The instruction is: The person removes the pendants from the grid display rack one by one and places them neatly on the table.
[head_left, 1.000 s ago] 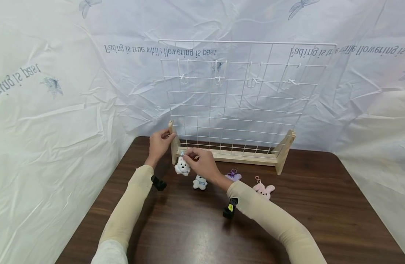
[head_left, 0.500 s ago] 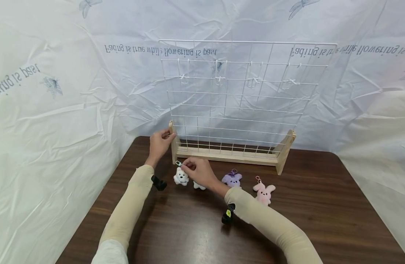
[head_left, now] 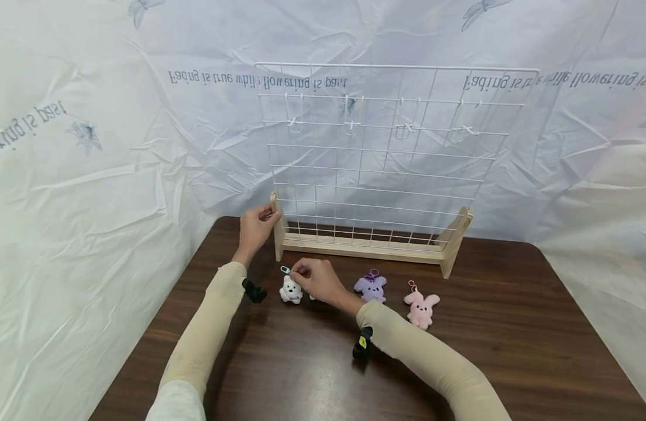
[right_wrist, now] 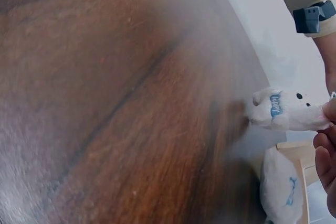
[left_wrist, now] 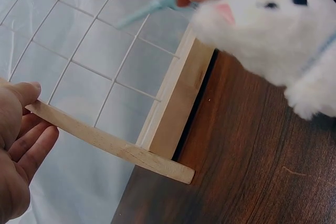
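My left hand [head_left: 254, 232] grips the left wooden upright [head_left: 277, 231] of a white wire grid rack [head_left: 362, 156], thumb on one side and fingers on the other. With thumb and fingertips, my right hand [head_left: 321, 282] pinches a white plush dog keychain [head_left: 290, 291] by its top, just below a pale blue clasp [left_wrist: 149, 11]. The dog hangs upright just in front of the rack's base, near the tabletop; whether it touches is unclear. A second white plush keychain [right_wrist: 281, 187] lies beside it, mostly hidden behind my right hand in the head view.
To the right, a purple plush keychain [head_left: 372, 289] and a pink plush bunny keychain [head_left: 421, 310] lie on the dark wooden table [head_left: 302, 362]. Several white hooks [head_left: 352, 125] hang on the upper grid. A white printed curtain [head_left: 117, 175] surrounds the table.
My right hand has lowered the plush dog toward the tabletop and nearer to me, away from the rack's base. It now covers most of the second white plush. My left hand has stayed put.
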Tool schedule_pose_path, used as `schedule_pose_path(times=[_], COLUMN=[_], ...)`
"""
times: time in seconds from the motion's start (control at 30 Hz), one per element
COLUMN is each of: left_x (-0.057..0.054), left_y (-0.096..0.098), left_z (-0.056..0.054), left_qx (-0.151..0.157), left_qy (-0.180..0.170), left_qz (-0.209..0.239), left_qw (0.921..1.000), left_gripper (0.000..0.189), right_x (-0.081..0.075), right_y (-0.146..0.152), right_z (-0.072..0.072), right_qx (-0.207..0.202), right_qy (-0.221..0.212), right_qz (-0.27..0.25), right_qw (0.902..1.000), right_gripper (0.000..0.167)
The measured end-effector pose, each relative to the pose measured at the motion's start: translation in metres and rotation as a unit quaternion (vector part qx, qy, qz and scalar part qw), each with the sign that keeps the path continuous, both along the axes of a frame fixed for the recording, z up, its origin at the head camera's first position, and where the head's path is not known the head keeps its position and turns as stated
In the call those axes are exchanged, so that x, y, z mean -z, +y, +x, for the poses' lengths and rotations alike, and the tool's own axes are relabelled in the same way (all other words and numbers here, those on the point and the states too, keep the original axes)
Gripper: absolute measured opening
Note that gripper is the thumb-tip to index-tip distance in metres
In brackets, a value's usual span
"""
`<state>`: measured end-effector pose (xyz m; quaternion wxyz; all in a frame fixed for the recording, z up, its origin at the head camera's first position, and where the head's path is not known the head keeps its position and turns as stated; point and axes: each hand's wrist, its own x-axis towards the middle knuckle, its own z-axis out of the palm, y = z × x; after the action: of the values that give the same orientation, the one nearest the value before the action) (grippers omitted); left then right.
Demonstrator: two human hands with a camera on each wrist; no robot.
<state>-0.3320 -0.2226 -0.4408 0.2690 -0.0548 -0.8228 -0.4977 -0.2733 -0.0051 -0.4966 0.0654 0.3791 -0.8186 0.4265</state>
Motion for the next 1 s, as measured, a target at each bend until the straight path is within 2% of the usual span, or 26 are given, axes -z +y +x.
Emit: schedule_pose_path(times=[0.47,0.73,1.0], left_x=[-0.001,0.002,0.001], left_y=[0.001,-0.001,-0.001], left_z=[-0.001,-0.002,0.000], left_qx=[0.001,0.003,0.007], left_qy=[-0.004,-0.005,0.002], left_qz=[-0.003,0.000,0.004], left_qw=[1.0000,1.0000,1.0000], left_gripper=[0.040,0.039,0.040], right_x=[0.005,0.005,0.010], right_y=[0.000,-0.002,-0.004], right_z=[-0.015,-0.021,-0.028], right_qx=[0.005,0.035,0.034], right_qy=[0.030,0.018,0.017], right_qz=[0.048,0.096,0.116], right_qw=[0.9984,0.9946,0.9925], right_gripper=[0.012,0.012,0.013])
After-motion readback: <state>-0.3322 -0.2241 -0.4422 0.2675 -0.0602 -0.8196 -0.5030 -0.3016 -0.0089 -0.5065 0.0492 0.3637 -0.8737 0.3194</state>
